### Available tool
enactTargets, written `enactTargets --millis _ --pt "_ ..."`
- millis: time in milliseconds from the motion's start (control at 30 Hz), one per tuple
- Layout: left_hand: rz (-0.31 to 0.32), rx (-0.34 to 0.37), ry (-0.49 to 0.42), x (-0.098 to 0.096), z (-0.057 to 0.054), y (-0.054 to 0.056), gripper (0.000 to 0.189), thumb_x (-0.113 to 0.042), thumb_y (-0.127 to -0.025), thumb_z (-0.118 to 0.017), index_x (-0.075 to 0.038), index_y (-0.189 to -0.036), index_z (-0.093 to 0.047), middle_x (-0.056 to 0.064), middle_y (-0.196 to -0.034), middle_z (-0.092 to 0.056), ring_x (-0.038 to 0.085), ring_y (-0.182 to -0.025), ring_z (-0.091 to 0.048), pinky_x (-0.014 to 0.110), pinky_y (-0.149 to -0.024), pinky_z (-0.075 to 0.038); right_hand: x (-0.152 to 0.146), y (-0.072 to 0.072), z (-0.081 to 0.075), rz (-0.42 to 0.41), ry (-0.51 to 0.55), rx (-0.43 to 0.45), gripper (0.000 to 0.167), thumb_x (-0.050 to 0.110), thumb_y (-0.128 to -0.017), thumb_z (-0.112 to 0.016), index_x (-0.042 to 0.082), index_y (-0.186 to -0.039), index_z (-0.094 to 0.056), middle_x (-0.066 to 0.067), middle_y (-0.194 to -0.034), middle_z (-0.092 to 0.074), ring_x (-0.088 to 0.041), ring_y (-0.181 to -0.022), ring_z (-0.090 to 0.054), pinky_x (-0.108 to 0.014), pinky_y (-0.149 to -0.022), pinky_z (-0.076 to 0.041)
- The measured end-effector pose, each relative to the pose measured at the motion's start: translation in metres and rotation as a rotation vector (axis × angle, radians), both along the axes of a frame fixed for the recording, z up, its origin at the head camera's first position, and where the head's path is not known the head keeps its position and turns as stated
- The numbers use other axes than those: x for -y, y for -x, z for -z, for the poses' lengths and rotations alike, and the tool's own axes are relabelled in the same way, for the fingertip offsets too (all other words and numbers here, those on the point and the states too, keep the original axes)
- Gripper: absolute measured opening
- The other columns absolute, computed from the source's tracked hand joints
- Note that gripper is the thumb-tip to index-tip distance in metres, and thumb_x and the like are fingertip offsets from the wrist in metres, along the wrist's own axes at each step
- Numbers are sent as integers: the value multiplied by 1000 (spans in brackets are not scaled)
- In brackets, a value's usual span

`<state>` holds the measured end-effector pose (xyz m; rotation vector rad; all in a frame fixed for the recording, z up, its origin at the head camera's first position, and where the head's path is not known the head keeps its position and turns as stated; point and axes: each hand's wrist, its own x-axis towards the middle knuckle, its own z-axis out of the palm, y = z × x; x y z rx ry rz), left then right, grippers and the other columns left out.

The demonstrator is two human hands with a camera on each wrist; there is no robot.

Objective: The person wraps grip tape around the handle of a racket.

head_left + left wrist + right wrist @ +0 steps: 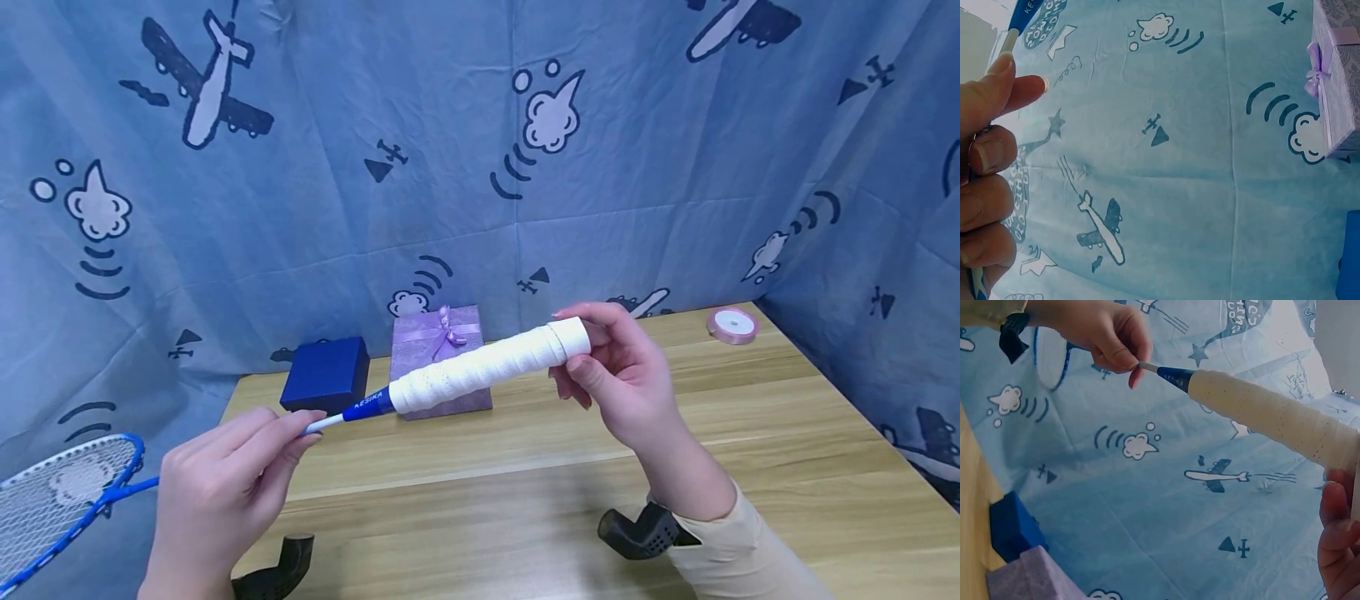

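A badminton racket (480,367) is held up over the table, its white-wrapped handle pointing right and its blue strung head at the far left. My left hand (225,483) grips the thin shaft with curled fingers, just below the blue cone marked KESIKA. At the butt end, my right hand (626,375) holds the handle between thumb and fingers. The right wrist view shows the perforated wrap (1260,415) along the handle, with my right fingers (1338,531) at its end. In the left wrist view, the left fingers (988,200) curl round the shaft.
On the wooden table (750,467), a dark blue box (326,375) stands beside a purple gift box (442,396) with a ribbon bow. A pink-rimmed tape roll (732,325) lies at the back right. Behind hangs a blue curtain (337,167) printed with airplanes.
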<state>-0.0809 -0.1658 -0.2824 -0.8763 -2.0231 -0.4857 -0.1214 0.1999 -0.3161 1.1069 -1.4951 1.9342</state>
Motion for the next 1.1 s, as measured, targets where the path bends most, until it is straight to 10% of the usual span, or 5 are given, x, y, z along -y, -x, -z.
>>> enactTargets --millis 267,1100 --pt "6 38 -10 -2 -1 -1 44 -46 -105 -58 -9 -92 -80 -10 -63 -56 -1 -50 -35 8 -50 -25 2 0 1 9 65 34 37 20 -96 -73 -10 -112 -58 -6 -86 -73 -16 -57 -62 -30 -40 -37" --pt "38 25 -5 4 9 5 43 -41 -107 -57 -9 -86 -77 -10 -64 -56 -2 -51 -36 11 -47 -28 -2 -6 -4 87 -28 113 43 -17 -93 -63 -13 -135 -55 -1 -94 -72 -15 -69 -65 -26 -52 -48"
